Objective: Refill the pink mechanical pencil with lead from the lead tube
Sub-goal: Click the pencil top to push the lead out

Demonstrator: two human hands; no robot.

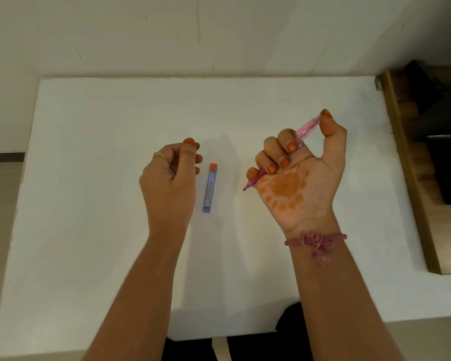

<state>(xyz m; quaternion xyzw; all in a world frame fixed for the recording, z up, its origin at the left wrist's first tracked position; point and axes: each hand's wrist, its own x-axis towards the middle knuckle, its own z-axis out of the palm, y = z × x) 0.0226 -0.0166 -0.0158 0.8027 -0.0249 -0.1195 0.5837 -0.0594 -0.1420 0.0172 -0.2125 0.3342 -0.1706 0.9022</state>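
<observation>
The pink mechanical pencil (306,129) is gripped in my right hand (301,175), palm up, above the white table. Its tip pokes out at the lower left of the fist and my thumb presses on its top end. The lead tube (210,187), blue with an orange cap, lies flat on the table between my hands, cap pointing away from me. My left hand (171,178) hovers just left of the tube with fingers curled; I see nothing in it, though its palm side is hidden.
The white table (89,178) runs to a wall at the back. A wooden piece of furniture (412,165) with dark items stands along the table's right edge. My dark-clothed legs show below the near edge.
</observation>
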